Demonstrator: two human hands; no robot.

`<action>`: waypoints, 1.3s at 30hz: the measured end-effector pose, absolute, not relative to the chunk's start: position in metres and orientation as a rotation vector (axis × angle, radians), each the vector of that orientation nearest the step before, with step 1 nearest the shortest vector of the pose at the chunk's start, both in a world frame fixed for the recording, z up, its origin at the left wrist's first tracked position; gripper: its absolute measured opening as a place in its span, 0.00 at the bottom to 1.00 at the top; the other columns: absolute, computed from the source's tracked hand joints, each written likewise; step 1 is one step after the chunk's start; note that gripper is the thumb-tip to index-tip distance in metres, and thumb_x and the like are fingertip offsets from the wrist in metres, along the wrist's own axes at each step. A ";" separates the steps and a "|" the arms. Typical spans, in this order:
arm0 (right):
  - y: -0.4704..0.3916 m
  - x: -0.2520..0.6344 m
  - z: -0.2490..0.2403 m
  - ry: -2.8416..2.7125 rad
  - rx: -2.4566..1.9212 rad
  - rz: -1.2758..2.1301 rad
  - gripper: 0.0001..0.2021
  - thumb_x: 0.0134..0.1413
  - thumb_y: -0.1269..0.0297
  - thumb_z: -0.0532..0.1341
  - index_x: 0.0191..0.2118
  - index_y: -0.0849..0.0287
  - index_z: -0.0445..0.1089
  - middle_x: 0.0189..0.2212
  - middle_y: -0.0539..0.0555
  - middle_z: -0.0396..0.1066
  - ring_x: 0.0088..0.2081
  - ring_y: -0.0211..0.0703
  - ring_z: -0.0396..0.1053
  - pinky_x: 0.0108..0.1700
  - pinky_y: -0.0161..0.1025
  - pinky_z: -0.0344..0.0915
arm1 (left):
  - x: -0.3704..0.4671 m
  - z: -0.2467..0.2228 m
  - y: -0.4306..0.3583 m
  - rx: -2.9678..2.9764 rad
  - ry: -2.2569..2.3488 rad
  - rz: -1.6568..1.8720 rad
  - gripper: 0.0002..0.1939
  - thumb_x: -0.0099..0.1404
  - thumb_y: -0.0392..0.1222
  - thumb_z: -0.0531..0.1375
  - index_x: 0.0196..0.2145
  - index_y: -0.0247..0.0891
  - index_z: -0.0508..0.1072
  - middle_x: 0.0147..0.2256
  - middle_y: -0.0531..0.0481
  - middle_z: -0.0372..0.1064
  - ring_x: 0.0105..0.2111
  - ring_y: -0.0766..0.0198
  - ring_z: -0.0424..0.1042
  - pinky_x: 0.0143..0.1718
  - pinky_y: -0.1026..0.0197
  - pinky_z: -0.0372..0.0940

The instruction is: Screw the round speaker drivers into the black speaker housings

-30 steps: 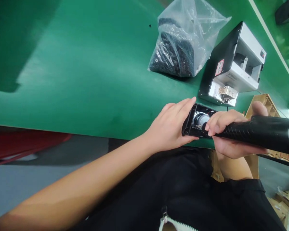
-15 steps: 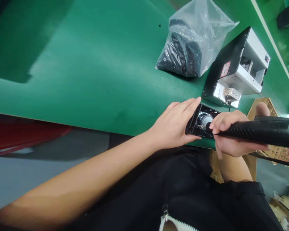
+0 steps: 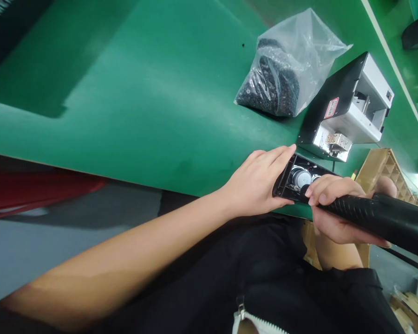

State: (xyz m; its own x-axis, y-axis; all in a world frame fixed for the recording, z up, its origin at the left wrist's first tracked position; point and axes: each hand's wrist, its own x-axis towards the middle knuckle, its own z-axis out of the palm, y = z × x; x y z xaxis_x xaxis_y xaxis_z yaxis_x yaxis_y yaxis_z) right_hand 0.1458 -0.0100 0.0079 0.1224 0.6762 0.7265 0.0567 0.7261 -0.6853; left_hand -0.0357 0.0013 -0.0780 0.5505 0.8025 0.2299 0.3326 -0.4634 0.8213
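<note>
A black speaker housing (image 3: 288,187) lies at the bench's near edge with its inside facing up; round silver speaker drivers (image 3: 301,178) show in it. My left hand (image 3: 256,181) is wrapped round the housing's left end, thumb on the near side and fingers on the far side. In my right hand (image 3: 337,195) is a black electric screwdriver (image 3: 379,213), gripped near its front and slanting down to the left. Its nose is over the housing beside a driver. The tip and the spot it meets are hidden.
Behind the housing stands a black-and-silver screw feeder machine (image 3: 334,116). Left of it sits a clear plastic bag (image 3: 278,74) of small dark parts on the green bench (image 3: 142,102). A divided cardboard box (image 3: 376,167) is at the right.
The screwdriver's rear end has dropped lower in view, tilting the tool more, and a second driver shows beside my right fingers. My left hand keeps its hold on the housing. The view has shifted slightly.
</note>
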 end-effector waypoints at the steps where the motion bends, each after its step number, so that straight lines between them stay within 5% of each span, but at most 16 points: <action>1: -0.012 0.144 0.009 -1.385 -0.687 0.500 0.42 0.77 0.24 0.51 0.76 0.45 0.77 0.25 0.43 0.74 0.13 0.38 0.59 0.15 0.40 0.67 | -0.036 -0.078 0.001 2.031 0.916 0.798 0.71 0.72 0.66 0.79 0.92 0.35 0.44 0.84 0.19 0.63 0.83 0.27 0.68 0.80 0.30 0.66; 5: -0.017 0.138 0.010 -1.376 -0.786 0.442 0.36 0.78 0.27 0.56 0.75 0.41 0.78 0.24 0.41 0.71 0.13 0.37 0.57 0.15 0.39 0.66 | -0.036 -0.078 0.001 2.021 0.911 0.819 0.71 0.72 0.65 0.79 0.92 0.36 0.44 0.83 0.20 0.64 0.82 0.27 0.68 0.81 0.31 0.67; 9: -0.021 0.134 0.010 -1.346 -0.741 0.433 0.38 0.79 0.28 0.52 0.73 0.47 0.79 0.23 0.42 0.72 0.13 0.39 0.57 0.14 0.40 0.64 | -0.036 -0.077 0.000 2.037 0.904 0.839 0.71 0.72 0.65 0.80 0.91 0.34 0.44 0.83 0.19 0.64 0.82 0.27 0.68 0.80 0.32 0.67; 15: -0.026 0.136 0.012 -1.353 -0.831 0.451 0.27 0.80 0.40 0.58 0.73 0.41 0.78 0.25 0.42 0.74 0.15 0.41 0.63 0.17 0.43 0.71 | -0.035 -0.078 -0.001 2.053 0.897 0.849 0.71 0.72 0.65 0.80 0.91 0.31 0.44 0.83 0.17 0.63 0.83 0.28 0.68 0.80 0.33 0.67; 19: -0.026 0.140 0.012 -1.331 -0.733 0.465 0.33 0.81 0.35 0.53 0.74 0.44 0.79 0.25 0.44 0.73 0.15 0.40 0.62 0.17 0.42 0.68 | -0.035 -0.079 -0.001 2.028 0.907 0.822 0.72 0.71 0.66 0.80 0.92 0.36 0.42 0.84 0.20 0.63 0.83 0.27 0.68 0.80 0.31 0.66; 26: -0.028 0.147 0.014 -1.371 -0.892 0.397 0.30 0.78 0.32 0.59 0.75 0.35 0.77 0.25 0.41 0.71 0.14 0.42 0.63 0.17 0.43 0.69 | -0.036 -0.079 -0.001 2.045 0.897 0.868 0.70 0.73 0.66 0.79 0.91 0.33 0.44 0.83 0.19 0.64 0.82 0.28 0.70 0.80 0.34 0.68; 34: -0.033 0.139 0.012 -1.343 -0.854 0.526 0.23 0.81 0.50 0.56 0.72 0.41 0.77 0.26 0.42 0.74 0.16 0.42 0.64 0.20 0.43 0.71 | -0.037 -0.080 0.000 2.058 0.895 0.833 0.70 0.74 0.67 0.78 0.91 0.32 0.44 0.83 0.18 0.64 0.82 0.28 0.69 0.80 0.32 0.67; 39: -0.034 0.147 0.013 -1.333 -0.866 0.475 0.28 0.81 0.39 0.54 0.74 0.40 0.77 0.26 0.43 0.72 0.15 0.42 0.63 0.18 0.44 0.71 | -0.036 -0.080 -0.001 2.060 0.891 0.884 0.71 0.73 0.66 0.79 0.91 0.31 0.44 0.82 0.17 0.65 0.82 0.28 0.70 0.79 0.34 0.69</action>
